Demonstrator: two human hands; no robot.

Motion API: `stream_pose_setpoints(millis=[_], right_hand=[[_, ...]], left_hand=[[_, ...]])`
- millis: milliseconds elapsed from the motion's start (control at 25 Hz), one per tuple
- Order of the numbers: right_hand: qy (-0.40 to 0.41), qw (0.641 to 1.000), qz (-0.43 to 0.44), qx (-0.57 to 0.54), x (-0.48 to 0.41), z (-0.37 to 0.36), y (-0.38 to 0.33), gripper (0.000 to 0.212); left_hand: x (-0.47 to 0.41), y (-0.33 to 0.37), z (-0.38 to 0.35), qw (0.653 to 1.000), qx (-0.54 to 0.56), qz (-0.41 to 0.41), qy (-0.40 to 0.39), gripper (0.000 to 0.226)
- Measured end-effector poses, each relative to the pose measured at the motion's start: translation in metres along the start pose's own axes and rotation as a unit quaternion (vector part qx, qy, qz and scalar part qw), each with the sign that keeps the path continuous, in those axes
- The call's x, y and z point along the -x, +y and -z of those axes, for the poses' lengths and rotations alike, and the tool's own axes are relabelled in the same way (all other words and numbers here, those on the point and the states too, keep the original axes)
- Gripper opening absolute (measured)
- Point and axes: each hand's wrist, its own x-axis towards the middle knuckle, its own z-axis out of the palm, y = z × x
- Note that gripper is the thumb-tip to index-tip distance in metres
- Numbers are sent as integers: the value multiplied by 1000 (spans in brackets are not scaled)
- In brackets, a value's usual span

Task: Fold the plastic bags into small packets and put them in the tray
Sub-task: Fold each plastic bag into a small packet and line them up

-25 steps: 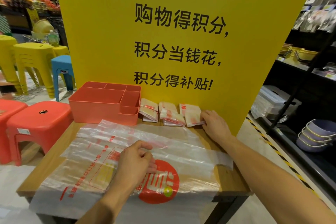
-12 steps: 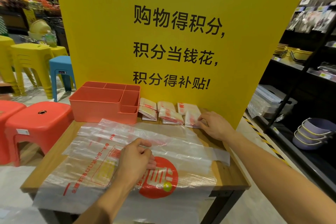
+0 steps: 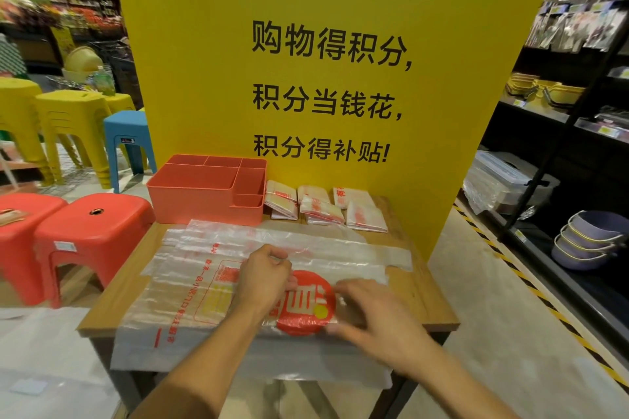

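Clear plastic bags [image 3: 190, 282], printed in red, are lying flat in a stack across the wooden bench [image 3: 427, 296], with their near edge hanging over the front. The left grip [image 3: 265, 279] is resting on the top bag near its middle. Its fingers are curling down and its thumb and forefinger are closing together on the film, so it is clamped on the plastic. The right grip [image 3: 371, 316] is blurred and is sitting just to the right of the left one, fingers apart and stretched out, lying on or just over the bag. Its fingertips are reaching the right edge of the red disc [image 3: 299, 313] printed on the bag, and that disc is showing between the two grips. Beyond both grips, at the far side of the bench, folded packets [image 3: 321, 211] are lying in a short row, some overlapping, well apart from either grip. Just left of the packets, straight out beyond the left grip, the coral tray [image 3: 204, 206] is standing with its compartments facing up and its right wall just beside the nearest packet. Behind the tray and packets a yellow board [image 3: 190, 61] with black characters is standing upright. Off to the left of the left grip, red stools [image 3: 92, 224] are standing on the floor. Far to the right of the right grip, lavender basins [image 3: 585, 241] are sitting stacked on a low shelf.
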Motion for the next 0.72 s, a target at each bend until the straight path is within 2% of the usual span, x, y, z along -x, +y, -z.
stream_pose_setpoints(millis=[80,120,240,320,400,440,480,560,600,720], right_hand=[[-9,998,19,59,24,-37,-11,101],[0,994,19,106,31,-53,-11,111],[20,987,-17,160,35,-77,-4,118],[34,988,-9,152,32,-81,1,119],[35,985,-8,167,30,-81,5,124],[32,983,-10,178,29,-80,5,126],[30,982,-11,186,29,-80,5,127],[31,980,-9,199,28,-80,6,131],[29,978,-7,206,27,-79,6,133],[22,974,-2,223,24,-78,5,137]], left_hand=[[-3,5,2,998,46,37,-36,13],[-3,8,4,994,69,53,-61,15],[3,17,15,985,87,49,-144,22],[13,15,25,984,66,-5,-167,22],[34,3,43,977,-84,-125,-149,19],[47,-9,54,951,-198,-200,-129,23],[58,-25,64,905,-309,-269,-112,34],[74,-57,81,810,-466,-338,-112,65],[77,-71,86,786,-500,-344,-119,80],[70,-90,88,749,-547,-356,-115,114]])
